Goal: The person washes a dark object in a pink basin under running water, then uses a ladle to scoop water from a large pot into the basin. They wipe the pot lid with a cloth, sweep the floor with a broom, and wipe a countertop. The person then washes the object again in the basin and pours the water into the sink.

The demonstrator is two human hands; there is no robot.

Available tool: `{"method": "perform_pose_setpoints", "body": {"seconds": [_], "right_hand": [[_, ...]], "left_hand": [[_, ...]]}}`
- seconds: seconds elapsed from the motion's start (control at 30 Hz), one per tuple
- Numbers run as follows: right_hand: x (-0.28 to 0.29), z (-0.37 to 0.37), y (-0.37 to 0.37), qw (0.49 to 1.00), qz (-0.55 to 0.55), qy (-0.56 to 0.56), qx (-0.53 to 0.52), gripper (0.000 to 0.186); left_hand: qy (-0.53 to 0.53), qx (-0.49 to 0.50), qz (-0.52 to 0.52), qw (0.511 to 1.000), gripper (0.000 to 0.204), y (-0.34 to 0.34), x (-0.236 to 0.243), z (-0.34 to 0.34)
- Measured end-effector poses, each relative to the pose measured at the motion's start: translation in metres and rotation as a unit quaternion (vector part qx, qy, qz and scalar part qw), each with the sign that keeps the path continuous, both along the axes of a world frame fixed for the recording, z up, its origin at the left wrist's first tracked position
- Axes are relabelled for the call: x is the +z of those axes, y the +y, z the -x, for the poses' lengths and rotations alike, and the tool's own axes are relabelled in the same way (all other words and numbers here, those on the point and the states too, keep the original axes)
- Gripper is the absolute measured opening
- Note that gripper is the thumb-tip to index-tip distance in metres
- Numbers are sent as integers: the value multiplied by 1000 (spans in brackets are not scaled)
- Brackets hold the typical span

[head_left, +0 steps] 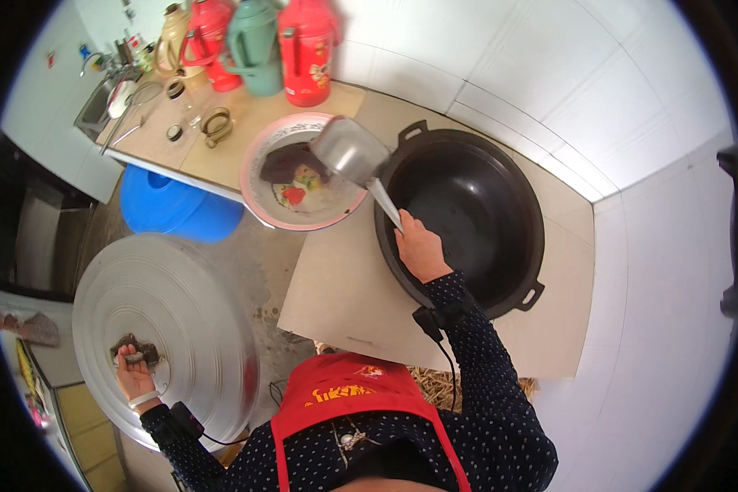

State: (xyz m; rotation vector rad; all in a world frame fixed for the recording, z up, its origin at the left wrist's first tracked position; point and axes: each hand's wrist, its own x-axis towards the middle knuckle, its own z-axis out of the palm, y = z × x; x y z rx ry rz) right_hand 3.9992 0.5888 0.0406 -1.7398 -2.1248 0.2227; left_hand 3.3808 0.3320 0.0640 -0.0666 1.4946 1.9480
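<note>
My left hand [135, 377] grips the handle [143, 348] of a large round aluminium lid [189, 299], held at lower left. My right hand [418, 246] is closed on the long handle of a metal dipper [344, 150], whose scoop is tilted over the right edge of an enamel basin [254, 184] with a pink rim and flower pattern. A dark item [283, 162] lies in the basin, too unclear to name. A big black pot [476, 230] with two side handles sits right of the basin, under my right wrist.
Several thermoses [303, 57] stand along the back counter, with glass jars [184, 107] and utensils. A sink [98, 100] is at far left. A blue bucket [160, 201] stands below the counter. Tiled walls [623, 287] bound the right side; straw [435, 385] shows below the worktop.
</note>
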Motion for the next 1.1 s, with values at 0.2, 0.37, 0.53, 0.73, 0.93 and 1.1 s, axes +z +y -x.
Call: {"method": "perform_pose_setpoints", "body": {"seconds": [0.2, 0.37, 0.53, 0.73, 0.93, 1.1], "right_hand": [[-46, -40, -24, 995, -35, 62, -75, 39], [-120, -124, -60, 921, 185, 77, -334, 30], [-165, -203, -92, 855, 207, 12, -476, 23], [-197, -203, -70, 845, 240, 35, -476, 23], [-215, -108, -30, 809, 303, 296, -408, 27], [-159, -85, -15, 436, 295, 788, -319, 8]], "left_hand": [[25, -54, 11, 998, 22, 9, -4, 12], [16, -103, -13, 995, 22, 8, -7, 22], [20, -129, -39, 991, 22, 4, -3, 18], [28, -107, -24, 994, 21, 3, 8, 9], [34, -75, 16, 996, 21, 2, 13, 2], [22, -41, 17, 999, 21, 1, 16, -7]]}}
